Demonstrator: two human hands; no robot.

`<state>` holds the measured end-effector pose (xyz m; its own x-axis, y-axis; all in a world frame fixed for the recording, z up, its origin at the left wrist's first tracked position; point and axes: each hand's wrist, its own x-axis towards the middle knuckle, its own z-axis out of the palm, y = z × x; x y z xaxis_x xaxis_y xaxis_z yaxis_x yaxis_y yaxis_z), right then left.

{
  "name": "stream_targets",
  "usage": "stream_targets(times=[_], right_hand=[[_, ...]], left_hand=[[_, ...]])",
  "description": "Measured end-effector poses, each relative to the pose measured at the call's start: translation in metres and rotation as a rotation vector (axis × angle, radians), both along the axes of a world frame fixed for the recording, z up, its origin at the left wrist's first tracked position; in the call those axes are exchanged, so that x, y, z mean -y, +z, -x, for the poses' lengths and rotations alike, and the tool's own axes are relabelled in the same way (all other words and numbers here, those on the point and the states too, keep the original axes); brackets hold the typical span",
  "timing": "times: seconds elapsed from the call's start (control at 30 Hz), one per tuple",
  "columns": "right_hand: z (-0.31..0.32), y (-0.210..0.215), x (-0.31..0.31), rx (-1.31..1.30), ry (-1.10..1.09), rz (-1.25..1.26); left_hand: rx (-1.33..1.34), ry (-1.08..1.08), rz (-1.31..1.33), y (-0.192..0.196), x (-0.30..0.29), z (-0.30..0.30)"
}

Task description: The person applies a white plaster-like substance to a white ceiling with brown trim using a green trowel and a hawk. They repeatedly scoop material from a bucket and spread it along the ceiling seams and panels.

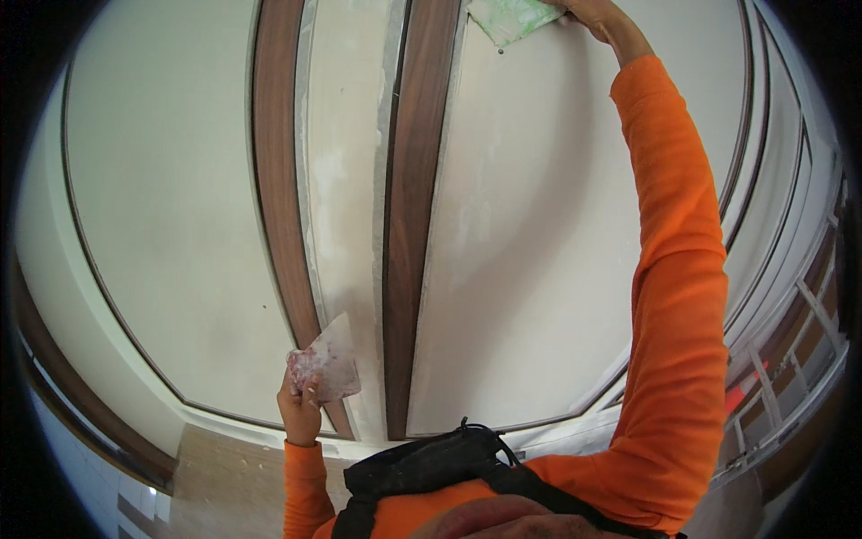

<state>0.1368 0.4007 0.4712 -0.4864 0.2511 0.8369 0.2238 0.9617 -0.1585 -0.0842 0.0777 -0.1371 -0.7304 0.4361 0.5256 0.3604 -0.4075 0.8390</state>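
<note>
My left hand (pixel 303 415) is closed round a flat putty spreader (pixel 334 361), whitish with reddish smears, held upright at the lower left in front of the wall panels. Up at the top edge, my right hand (pixel 593 13) grips a green putty spreader (pixel 508 18) coated with white filler. That green blade lies at the pale right-hand panel (pixel 521 234), just above a small dark spot (pixel 500 51); whether it presses on the surface I cannot tell. Part of the right hand is cut off by the frame.
Two brown wood strips (pixel 277 135) (pixel 422 135) run down the wall, with a pale filler-smeared strip (pixel 346 180) between them. A large pale panel (pixel 166 207) spans the left. Metal scaffold-like bars (pixel 813 310) stand at the right. A black strapped pouch (pixel 422 463) hangs at my chest above the brown floor (pixel 215 476).
</note>
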Motion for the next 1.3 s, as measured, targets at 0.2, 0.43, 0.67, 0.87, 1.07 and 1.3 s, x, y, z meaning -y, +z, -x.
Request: stream_targets(times=[0.2, 0.43, 0.67, 0.87, 1.07, 1.3], right_hand=[[0.019, 0.035, -0.020, 0.016, -0.439, -0.422], [-0.035, 0.033, 0.046, 0.188, -0.194, -0.323], [-0.011, 0.034, 0.050, 0.184, -0.145, -0.810], [0.029, 0.073, 0.048, 0.143, -0.404, -0.950], [0.036, 0.095, 0.047, 0.212, -0.461, -0.809], [0.039, 0.133, 0.015, 0.158, -0.628, -0.971]], left_hand=[[0.120, 0.057, -0.112, 0.005, -0.023, -0.033], [0.036, 0.157, -0.074, 0.011, -0.009, -0.064], [0.037, 0.135, -0.060, 0.004, -0.023, -0.077], [0.020, 0.149, -0.053, 0.006, -0.021, -0.071], [0.061, 0.170, -0.062, 0.010, -0.021, -0.069], [0.114, 0.165, -0.087, -0.001, -0.012, -0.061]])
